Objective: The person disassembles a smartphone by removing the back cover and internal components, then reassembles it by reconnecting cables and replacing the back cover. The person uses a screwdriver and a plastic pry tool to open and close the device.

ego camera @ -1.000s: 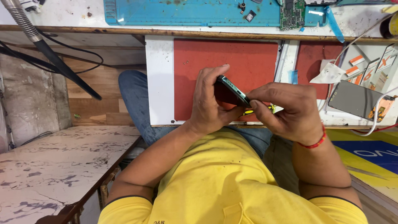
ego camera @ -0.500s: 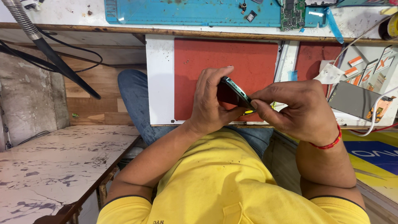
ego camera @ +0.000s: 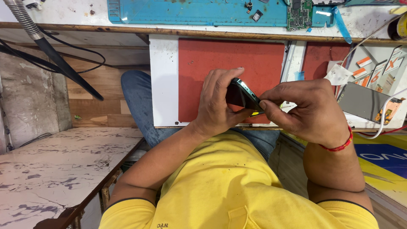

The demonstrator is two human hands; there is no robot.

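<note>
Prying at the phone [ego camera: 242, 94] edge: left hand [ego camera: 218, 104] fingers clamped round it, right hand [ego camera: 307, 108] fingertips pinched at its four-o'clock corner, perhaps on a thin yellow pick; next needs steady sliding.

A wooden-edged workbench [ego camera: 212, 32] above; a marbled white slab [ego camera: 51, 169] (cracked, stained) at lower left.

Left hand [ego camera: 220, 101] grips a dark phone [ego camera: 242, 96] tilted on edge; right hand [ego camera: 307, 108] pinches its lower edge, fingertips touching a thin yellow tool [ego camera: 257, 113]. Red mat [ego camera: 212, 63] lies right behind both hands. Blue mat [ego camera: 190, 10] and green circuit board [ego camera: 299, 15] sit further beyond on the surface [ego camera: 76, 12].
</note>
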